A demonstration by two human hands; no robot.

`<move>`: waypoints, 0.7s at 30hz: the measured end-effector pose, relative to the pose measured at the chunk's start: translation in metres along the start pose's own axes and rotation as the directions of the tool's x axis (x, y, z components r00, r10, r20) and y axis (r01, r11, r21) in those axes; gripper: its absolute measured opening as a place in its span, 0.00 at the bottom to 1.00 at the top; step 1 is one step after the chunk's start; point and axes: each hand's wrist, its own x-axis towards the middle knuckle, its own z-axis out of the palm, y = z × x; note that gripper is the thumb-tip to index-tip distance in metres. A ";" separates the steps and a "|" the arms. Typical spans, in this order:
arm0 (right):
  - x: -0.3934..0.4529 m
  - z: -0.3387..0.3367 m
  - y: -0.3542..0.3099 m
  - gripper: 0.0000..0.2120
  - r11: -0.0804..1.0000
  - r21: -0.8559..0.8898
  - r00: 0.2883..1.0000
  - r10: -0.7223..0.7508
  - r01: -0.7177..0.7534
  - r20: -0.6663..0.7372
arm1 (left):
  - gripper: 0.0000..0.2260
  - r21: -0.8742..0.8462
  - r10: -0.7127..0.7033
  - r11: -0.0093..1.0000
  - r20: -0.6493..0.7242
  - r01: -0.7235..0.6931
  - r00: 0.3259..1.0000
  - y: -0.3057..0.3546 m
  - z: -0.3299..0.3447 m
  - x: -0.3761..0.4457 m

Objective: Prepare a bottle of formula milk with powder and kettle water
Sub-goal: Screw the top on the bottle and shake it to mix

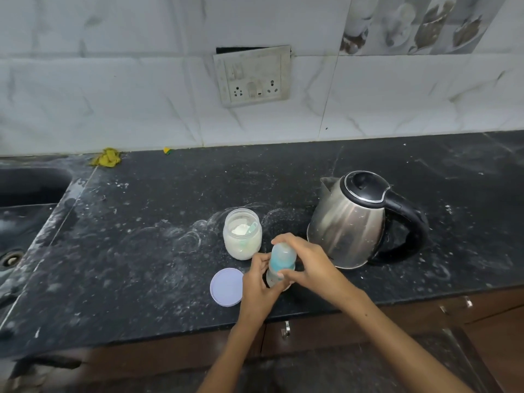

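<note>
A baby bottle [280,260] with a clear dome cap and a blue collar stands on the black counter [141,251] near the front edge. My left hand [259,282] grips its lower body from the left. My right hand [304,259] wraps over the cap and collar from the right. Just behind the bottle stands an open clear jar [242,234] of white formula powder with a pale green scoop inside. Its lilac lid [226,287] lies flat on the counter to the left of my left hand. A steel kettle [354,219] with a black lid and handle stands to the right.
A dark sink [25,194] is set into the counter at far left. A yellow cloth [107,158] lies by the tiled wall. A socket panel [252,76] hangs on the wall. White powder is scattered over the counter. Cabinet doors with metal handles [286,329] sit below the edge.
</note>
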 end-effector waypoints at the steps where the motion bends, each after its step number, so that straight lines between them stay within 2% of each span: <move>1: 0.001 0.000 0.000 0.26 1.000 -0.023 1.000 -0.019 0.019 0.010 | 0.19 0.007 0.005 1.000 0.003 -0.005 1.000 0.000 0.000 0.000; 3: 0.001 0.001 0.001 0.26 0.995 -0.070 0.997 -0.070 0.072 0.025 | 0.20 0.017 0.013 1.000 0.009 -0.013 1.000 0.001 0.000 0.001; 5: 0.000 0.001 0.001 0.26 0.995 -0.076 0.998 -0.060 0.060 0.002 | 0.20 0.012 0.018 1.000 0.018 -0.018 1.000 0.001 0.000 0.001; 7: 0.000 0.001 -0.003 0.25 0.988 -0.152 0.997 0.024 -0.035 -0.073 | 0.22 0.009 0.014 1.000 0.019 -0.014 1.000 0.001 0.000 0.001; 10: 0.004 0.008 -0.011 0.27 0.898 -0.394 0.968 0.113 -0.197 -0.225 | 0.23 0.023 0.005 1.000 0.017 -0.006 1.000 0.002 -0.001 0.000; 12: 0.007 0.014 -0.009 0.29 0.875 -0.422 0.953 0.128 -0.239 -0.274 | 0.23 0.041 0.011 0.999 0.016 -0.011 1.000 0.003 -0.001 0.001; 13: 0.008 0.013 -0.006 0.28 0.902 -0.362 0.952 0.140 -0.236 -0.271 | 0.23 0.040 0.010 0.999 0.017 -0.011 1.000 0.003 -0.001 0.001; 15: 0.008 0.007 0.002 0.25 0.975 -0.106 0.964 0.169 -0.193 -0.204 | 0.24 0.024 0.000 1.000 0.025 0.000 1.000 0.001 -0.002 0.002; 17: 0.005 -0.001 0.008 0.23 0.973 0.166 0.979 0.180 -0.162 -0.097 | 0.24 0.014 0.001 1.000 0.036 -0.001 0.999 -0.002 -0.002 0.002; 18: 0.003 -0.004 0.009 0.24 0.957 0.249 0.983 0.171 -0.151 -0.061 | 0.24 0.012 0.005 1.000 0.035 -0.005 0.999 -0.002 -0.002 0.003; 19: 0.002 -0.006 0.010 0.24 0.949 0.282 0.986 0.163 -0.145 -0.042 | 0.24 0.011 0.009 1.000 0.032 -0.009 0.999 -0.003 -0.002 0.003; 21: 0.001 -0.005 0.009 0.24 0.966 0.224 0.989 0.142 -0.130 -0.040 | 0.24 0.014 0.016 1.000 0.031 -0.016 0.999 -0.003 -0.003 0.003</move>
